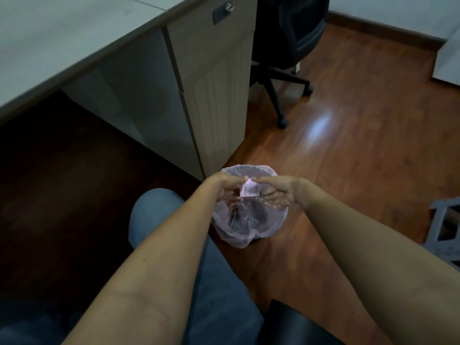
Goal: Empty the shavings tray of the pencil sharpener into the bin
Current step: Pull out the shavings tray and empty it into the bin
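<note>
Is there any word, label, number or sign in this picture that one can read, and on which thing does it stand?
None can be read.
Small pink box held over the bin: a dark patch on its face, too blurred to read.
Dark plate on the desk drawer: no legible marking, too small.

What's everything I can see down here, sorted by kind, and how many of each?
Hands: 2, left and right
Small pale box held between them: 1
Bin with plastic liner: 1
Office chair: 1
Desk: 1
Drawer cabinet: 1
Grey plastic stool, partly out of view: 1
Total: 8
</note>
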`<state>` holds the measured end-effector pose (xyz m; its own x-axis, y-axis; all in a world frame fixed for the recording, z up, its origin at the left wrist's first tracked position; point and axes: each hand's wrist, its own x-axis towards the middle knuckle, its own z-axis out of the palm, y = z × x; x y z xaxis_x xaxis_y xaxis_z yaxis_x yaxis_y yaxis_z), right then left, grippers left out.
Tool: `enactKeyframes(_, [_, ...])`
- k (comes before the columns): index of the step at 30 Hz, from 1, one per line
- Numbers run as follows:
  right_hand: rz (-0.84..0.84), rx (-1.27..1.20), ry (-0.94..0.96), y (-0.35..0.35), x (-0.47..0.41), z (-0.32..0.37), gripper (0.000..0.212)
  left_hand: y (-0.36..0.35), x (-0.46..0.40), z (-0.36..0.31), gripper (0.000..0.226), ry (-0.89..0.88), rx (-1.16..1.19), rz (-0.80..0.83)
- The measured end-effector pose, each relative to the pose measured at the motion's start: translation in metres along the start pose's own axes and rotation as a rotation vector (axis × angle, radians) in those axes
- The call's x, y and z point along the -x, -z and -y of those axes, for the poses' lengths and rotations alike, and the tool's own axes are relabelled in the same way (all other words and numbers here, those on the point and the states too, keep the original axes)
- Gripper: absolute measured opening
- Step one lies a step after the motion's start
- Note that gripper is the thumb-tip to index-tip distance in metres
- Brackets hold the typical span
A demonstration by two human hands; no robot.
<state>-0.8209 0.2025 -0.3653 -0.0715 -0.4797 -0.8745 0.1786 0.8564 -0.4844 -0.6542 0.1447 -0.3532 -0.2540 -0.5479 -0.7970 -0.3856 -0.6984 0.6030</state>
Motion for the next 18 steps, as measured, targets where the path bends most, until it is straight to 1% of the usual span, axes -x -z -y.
enactKeyframes(3, [-0.001,-0.062,0.121,0.002,-0.001,0.001,0.072,0.000,-0.007,-0.001,0.039,-0.123,0.097,-0.062])
enactKeyframes(4, [0.005,-0.066,0.138,0.004,-0.002,0.002,0.072,0.000,-0.009,-0.002,0.037,-0.120,0.103,-0.048])
enactKeyframes(6, [0.014,-0.049,0.073,0.005,-0.003,0.000,0.076,-0.003,-0.006,-0.001,0.039,-0.015,0.023,0.031])
enactKeyframes(7, [0.024,-0.053,0.051,0.006,-0.003,-0.001,0.076,-0.005,-0.006,0.001,0.042,0.008,-0.009,0.034])
enactKeyframes(10, [0.029,-0.077,0.087,0.004,-0.004,-0.001,0.074,-0.006,-0.010,0.005,0.046,-0.045,0.060,-0.031])
enactKeyframes(13, [0.017,-0.042,0.065,0.005,-0.001,0.003,0.074,-0.006,-0.008,0.004,0.047,0.017,0.024,0.038])
enactKeyframes(16, [0.019,-0.060,0.128,0.003,0.000,0.000,0.070,-0.004,-0.013,0.006,0.053,-0.053,0.069,-0.049])
enactKeyframes(18, [0.019,-0.056,0.099,-0.002,-0.001,-0.011,0.070,-0.004,-0.009,0.017,0.049,0.008,0.058,0.010])
